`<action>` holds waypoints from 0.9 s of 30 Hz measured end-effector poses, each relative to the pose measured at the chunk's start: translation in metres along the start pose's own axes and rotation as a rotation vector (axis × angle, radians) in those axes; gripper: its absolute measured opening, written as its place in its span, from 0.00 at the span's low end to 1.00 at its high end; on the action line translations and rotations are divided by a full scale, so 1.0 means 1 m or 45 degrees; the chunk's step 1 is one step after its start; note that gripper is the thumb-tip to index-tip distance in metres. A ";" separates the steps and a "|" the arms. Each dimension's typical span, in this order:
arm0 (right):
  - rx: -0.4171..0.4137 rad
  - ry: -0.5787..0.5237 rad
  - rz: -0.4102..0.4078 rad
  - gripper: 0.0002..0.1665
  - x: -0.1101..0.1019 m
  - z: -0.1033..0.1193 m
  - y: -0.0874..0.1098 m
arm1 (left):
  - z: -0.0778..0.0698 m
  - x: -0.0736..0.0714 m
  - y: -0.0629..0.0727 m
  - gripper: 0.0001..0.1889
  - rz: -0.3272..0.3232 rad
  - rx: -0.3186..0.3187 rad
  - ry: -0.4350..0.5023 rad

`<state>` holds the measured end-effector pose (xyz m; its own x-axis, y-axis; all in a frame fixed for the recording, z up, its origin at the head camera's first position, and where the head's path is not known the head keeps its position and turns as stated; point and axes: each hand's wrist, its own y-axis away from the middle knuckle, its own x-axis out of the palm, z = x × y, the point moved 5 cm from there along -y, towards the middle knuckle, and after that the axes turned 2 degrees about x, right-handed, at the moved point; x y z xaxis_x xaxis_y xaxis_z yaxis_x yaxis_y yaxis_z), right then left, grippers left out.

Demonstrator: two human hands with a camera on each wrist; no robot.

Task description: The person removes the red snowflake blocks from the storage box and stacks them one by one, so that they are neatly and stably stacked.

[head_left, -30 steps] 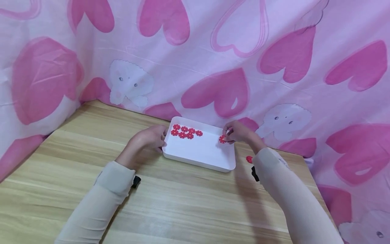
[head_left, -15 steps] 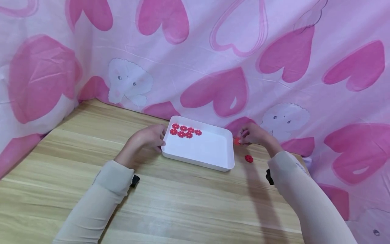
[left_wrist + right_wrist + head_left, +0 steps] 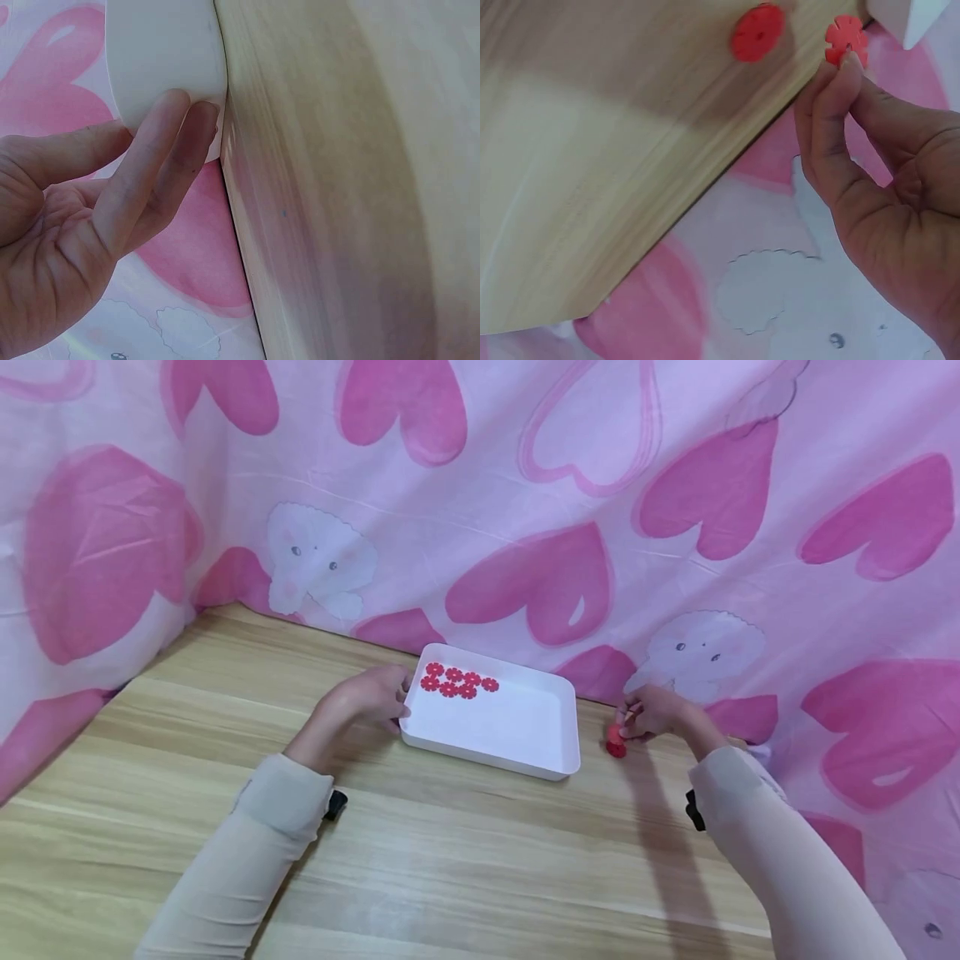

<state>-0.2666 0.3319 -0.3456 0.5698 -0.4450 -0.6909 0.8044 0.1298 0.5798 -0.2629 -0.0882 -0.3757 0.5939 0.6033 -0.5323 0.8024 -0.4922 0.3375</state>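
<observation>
My left hand is at the left end of a shallow white tray, pinching its wall. In the left wrist view, two fingers lie against the outer side of the tray wall. Inside the tray, several red notched plastic discs lie in two rows at the back left corner. To the right of the tray, my right hand pinches one red notched disc between thumb and fingertips. Another red disc lies on the table, just below the held one in the head view.
The wooden table reaches back to a pink heart-patterned curtain behind the tray and at both sides. The table's edge passes close to my right hand. Black straps show at both cuffs.
My right hand has moved right, from over the tray's right end to above the loose disc on the table, carrying its red disc along. My left hand stays on the tray.
</observation>
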 end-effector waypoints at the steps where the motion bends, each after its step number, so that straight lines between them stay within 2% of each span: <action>1: 0.000 -0.008 0.003 0.06 0.001 -0.002 0.001 | 0.000 0.000 0.000 0.22 0.000 -0.005 0.002; 8: 0.010 -0.060 0.008 0.06 0.007 -0.017 -0.002 | 0.001 0.000 -0.001 0.23 0.000 -0.016 0.013; 16: 0.003 0.056 -0.052 0.03 0.016 -0.027 -0.010 | -0.001 -0.001 -0.003 0.20 -0.003 0.002 -0.056; 21: 0.034 0.035 -0.075 0.10 0.021 -0.033 -0.014 | -0.001 0.001 -0.003 0.21 0.003 -0.003 -0.039; 27: 0.060 0.088 -0.111 0.21 0.018 -0.035 -0.015 | -0.001 0.000 -0.003 0.22 0.001 -0.013 -0.021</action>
<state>-0.2624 0.3528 -0.3812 0.5096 -0.3906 -0.7666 0.8434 0.0507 0.5349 -0.2651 -0.0860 -0.3758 0.5937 0.5921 -0.5449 0.8024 -0.4861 0.3461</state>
